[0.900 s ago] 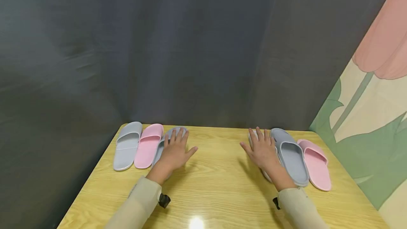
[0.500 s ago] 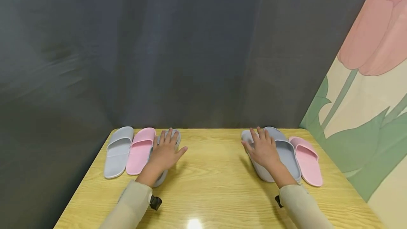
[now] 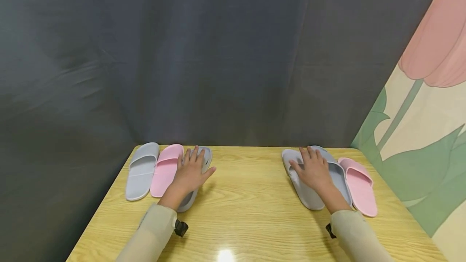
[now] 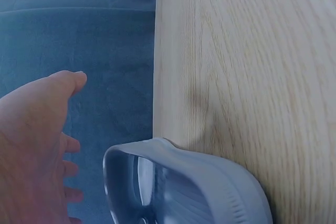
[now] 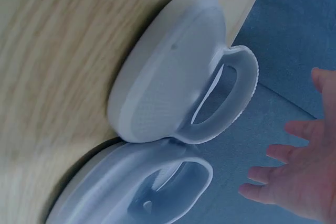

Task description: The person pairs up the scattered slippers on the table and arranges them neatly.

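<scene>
My left hand (image 3: 190,175) hovers with spread fingers over a grey slipper (image 3: 191,200) on the table's left side. In the left wrist view that grey slipper (image 4: 210,177) lies apart from the fingers. To its left are a pink slipper (image 3: 165,173) and a light grey slipper (image 3: 141,175). On the right side, my right hand (image 3: 314,173) is held above a pale grey slipper (image 3: 309,197) and a blue-grey slipper (image 3: 338,179), partly hiding both. A gap shows between the right hand (image 5: 307,166) and the pale grey slipper (image 5: 173,72). Neither hand holds anything.
A second pink slipper (image 3: 361,191) lies at the far right, beside the blue-grey one. Bare wooden table (image 3: 247,197) lies between the two groups. A dark curtain (image 3: 225,60) hangs behind the table, and a tulip-patterned cloth (image 3: 418,153) stands at the right.
My right hand has shifted right, from over the pale grey slipper toward the blue-grey one, uncovering more of the pale one. The left hand stays over its grey slipper. The head view has moved slightly.
</scene>
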The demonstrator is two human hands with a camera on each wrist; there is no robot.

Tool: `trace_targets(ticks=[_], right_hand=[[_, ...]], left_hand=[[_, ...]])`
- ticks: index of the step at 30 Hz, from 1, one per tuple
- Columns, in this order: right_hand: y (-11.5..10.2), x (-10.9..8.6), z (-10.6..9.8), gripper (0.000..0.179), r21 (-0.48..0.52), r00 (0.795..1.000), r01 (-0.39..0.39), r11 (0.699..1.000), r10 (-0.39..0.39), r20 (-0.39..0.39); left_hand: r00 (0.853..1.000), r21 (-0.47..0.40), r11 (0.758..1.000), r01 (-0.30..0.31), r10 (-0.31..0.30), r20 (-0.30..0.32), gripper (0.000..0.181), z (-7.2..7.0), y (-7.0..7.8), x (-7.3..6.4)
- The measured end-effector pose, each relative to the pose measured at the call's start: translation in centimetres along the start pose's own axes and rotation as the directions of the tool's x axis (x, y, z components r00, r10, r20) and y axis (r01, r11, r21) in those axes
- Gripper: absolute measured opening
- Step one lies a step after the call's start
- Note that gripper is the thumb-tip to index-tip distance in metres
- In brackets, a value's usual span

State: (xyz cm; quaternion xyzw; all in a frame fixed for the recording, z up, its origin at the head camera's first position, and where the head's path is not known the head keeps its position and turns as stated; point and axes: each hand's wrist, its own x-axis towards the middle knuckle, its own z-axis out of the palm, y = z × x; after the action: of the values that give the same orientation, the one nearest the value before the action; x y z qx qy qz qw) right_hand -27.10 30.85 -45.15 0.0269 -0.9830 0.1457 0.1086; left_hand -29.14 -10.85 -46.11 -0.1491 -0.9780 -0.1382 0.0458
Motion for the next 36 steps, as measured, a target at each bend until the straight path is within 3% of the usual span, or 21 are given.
trace_targets(ticks=[9, 23, 36], right_hand=[[1.5, 0.1, -0.2, 0.071, 0.008, 1.0, -0.004, 1.0, 0.004, -0.014], [3.7, 0.4, -0.2, 0.065, 0.03, 0.998, -0.014, 0.999, 0.016, -0.063], [5.2, 1.4, 0.0, 0.064, 0.028, 0.998, -0.061, 0.998, 0.061, -0.012]], left_hand=[[1.0, -0.004, 1.0, -0.003, 0.003, -0.021, 0.084, 0.3, -0.3, 0.5], [1.0, -0.044, 0.999, 0.022, -0.022, 0.001, 0.083, 0.9, -1.0, 1.5], [0.999, -0.051, 0.998, 0.035, -0.033, 0.039, 0.084, 1.2, -1.7, 2.2]])
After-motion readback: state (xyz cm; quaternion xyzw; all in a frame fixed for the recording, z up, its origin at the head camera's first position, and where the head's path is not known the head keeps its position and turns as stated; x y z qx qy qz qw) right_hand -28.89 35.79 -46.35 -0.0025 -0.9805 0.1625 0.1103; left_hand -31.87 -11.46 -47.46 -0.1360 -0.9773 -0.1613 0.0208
